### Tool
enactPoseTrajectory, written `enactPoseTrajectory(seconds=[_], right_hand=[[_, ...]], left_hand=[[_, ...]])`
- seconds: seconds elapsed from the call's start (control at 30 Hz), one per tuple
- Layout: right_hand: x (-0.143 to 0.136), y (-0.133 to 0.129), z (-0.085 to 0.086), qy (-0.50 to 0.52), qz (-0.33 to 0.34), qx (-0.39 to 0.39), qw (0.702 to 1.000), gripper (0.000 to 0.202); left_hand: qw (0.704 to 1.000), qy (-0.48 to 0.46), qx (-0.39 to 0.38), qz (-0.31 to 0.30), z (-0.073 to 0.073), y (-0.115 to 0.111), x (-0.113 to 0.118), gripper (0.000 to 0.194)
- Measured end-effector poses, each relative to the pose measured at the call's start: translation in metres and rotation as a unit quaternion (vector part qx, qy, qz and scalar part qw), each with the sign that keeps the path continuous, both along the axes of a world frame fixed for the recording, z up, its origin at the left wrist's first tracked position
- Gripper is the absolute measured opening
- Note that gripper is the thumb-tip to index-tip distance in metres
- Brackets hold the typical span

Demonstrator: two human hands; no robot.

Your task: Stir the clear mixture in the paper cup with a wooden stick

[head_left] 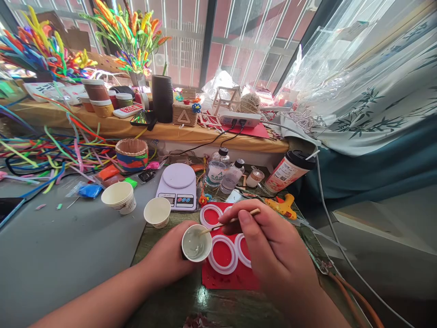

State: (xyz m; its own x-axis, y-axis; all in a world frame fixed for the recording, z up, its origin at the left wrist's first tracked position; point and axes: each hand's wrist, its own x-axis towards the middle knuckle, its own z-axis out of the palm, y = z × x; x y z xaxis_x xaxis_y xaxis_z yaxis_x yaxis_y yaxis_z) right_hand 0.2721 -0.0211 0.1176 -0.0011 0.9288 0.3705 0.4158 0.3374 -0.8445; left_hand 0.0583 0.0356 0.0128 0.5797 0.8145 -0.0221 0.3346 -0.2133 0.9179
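Observation:
My left hand [170, 255] is wrapped around a white paper cup [185, 248] with a clear, slightly cloudy liquid inside. Pinched between the thumb and fingers of my right hand [273, 241] is a thin wooden stick [218, 225], its lower end dipping into that liquid. Beneath and beside the hands lies a red sheet [232, 282] bearing several white ring-shaped molds [223, 271]; my right hand covers part of them. Another paper cup [157, 218] stands left of the sheet, with a pale kitchen scale [177, 182] behind it.
Two clear bottles [232, 180] stand behind the molds, near a yellow glue gun [285, 206] and a lidded drink cup [287, 173]. Stacked paper cups [119, 200] and a painted pot [132, 157] are at left. A power strip [241, 120] rests on the ledge; its cable hangs at right.

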Motion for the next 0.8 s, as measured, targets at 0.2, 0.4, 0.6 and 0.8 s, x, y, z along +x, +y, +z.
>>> enactPoseTrajectory(seconds=[0.2,0.4,0.6,0.8], right_hand=[[0.0009,-0.0018,0.0030,-0.019,0.065,-0.022,0.997,0.030],[-0.0002,0.0003,-0.0007,0.009,0.024,-0.019,0.999,0.029],[0.0002,-0.0029,0.0000,0.035,0.016,-0.046,0.998,0.036],[-0.0021,-0.0048,0.0073,-0.006,0.044,-0.006,0.999,0.027]], left_hand=[[1.000,0.004,0.001,-0.002,-0.0021,0.0004,-0.0001,0.031],[1.000,0.000,-0.010,0.001,-0.0050,-0.0005,-0.0011,0.040],[1.000,0.002,0.004,0.005,-0.0028,0.0004,-0.0004,0.036],[1.000,-0.003,0.002,-0.002,-0.0031,0.0009,-0.0003,0.035]])
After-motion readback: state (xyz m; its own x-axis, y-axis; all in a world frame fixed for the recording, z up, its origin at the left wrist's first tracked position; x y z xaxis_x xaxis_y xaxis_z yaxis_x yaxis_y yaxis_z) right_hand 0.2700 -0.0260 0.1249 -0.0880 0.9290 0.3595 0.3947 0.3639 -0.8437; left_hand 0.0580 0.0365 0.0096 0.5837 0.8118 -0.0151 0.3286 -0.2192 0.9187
